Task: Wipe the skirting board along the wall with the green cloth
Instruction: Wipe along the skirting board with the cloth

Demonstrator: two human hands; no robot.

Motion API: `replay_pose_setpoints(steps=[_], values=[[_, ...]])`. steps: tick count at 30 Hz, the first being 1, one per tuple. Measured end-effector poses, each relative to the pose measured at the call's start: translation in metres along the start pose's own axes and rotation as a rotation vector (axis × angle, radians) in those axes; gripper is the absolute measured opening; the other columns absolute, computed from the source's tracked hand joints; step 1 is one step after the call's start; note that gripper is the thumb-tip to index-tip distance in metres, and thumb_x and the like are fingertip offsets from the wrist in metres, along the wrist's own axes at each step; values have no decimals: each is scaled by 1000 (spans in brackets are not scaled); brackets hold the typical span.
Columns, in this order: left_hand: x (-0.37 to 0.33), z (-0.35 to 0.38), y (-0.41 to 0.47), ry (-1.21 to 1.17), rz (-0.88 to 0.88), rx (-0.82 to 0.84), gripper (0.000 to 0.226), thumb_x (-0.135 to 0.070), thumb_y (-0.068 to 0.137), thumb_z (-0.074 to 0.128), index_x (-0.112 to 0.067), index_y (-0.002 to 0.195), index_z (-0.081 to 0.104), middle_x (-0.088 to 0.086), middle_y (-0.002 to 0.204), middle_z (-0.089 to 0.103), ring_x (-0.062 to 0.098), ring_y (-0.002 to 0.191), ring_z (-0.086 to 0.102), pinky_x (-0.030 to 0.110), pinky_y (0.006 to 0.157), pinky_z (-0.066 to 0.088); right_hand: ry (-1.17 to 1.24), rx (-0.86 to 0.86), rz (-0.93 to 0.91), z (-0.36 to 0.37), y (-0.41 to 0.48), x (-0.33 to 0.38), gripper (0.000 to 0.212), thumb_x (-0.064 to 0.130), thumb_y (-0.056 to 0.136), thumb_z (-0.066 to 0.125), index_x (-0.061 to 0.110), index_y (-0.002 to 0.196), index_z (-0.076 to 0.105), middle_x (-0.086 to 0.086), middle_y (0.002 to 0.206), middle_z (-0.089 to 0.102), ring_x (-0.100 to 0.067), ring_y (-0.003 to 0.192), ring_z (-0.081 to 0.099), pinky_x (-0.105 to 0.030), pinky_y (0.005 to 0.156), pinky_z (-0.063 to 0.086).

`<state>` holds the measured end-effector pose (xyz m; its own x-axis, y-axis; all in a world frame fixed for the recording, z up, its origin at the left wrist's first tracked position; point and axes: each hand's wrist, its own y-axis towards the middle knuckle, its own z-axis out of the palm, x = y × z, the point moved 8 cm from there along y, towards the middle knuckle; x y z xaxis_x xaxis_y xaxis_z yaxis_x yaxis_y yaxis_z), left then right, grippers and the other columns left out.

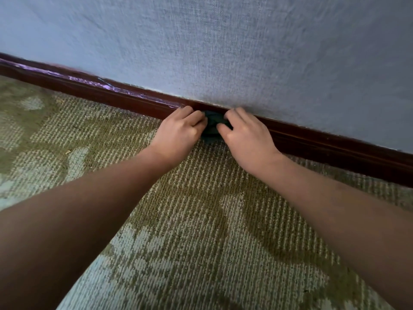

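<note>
A dark brown skirting board (111, 95) runs along the foot of the wall from upper left to lower right. A bunched dark green cloth (212, 125) lies against the board in the middle of the view. My left hand (178, 133) grips the cloth's left side with curled fingers. My right hand (243, 135) grips its right side the same way. Both hands cover most of the cloth, so only a small patch shows between them.
A grey-blue textured wall (245, 52) rises behind the board. Patterned olive and pale carpet (190, 220) covers the floor up to the board. Pale streaks mark the board's top edge (89, 80) at the left.
</note>
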<state>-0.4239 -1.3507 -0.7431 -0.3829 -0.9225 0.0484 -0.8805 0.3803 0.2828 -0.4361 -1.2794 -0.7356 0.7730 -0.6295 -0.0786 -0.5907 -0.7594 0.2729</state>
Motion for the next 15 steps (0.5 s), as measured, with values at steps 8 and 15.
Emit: replay_pose_setpoints(steps=[8,15], values=[[-6,0,1,57,56,-18,28,5,81,41,13,90,67,22,83,66,31,65,61,36,59,54,53,-95,-76,3,1,0,13,3,57,78,4,66,69,-9,74,64,-24,73,63,-28,65,50],[-9,9,-4,168,122,78,27,10,83,43,18,104,60,29,94,62,37,76,61,41,65,54,19,-113,-137,10,1,5,10,10,56,78,12,60,69,-2,71,64,-17,73,63,-23,68,50]])
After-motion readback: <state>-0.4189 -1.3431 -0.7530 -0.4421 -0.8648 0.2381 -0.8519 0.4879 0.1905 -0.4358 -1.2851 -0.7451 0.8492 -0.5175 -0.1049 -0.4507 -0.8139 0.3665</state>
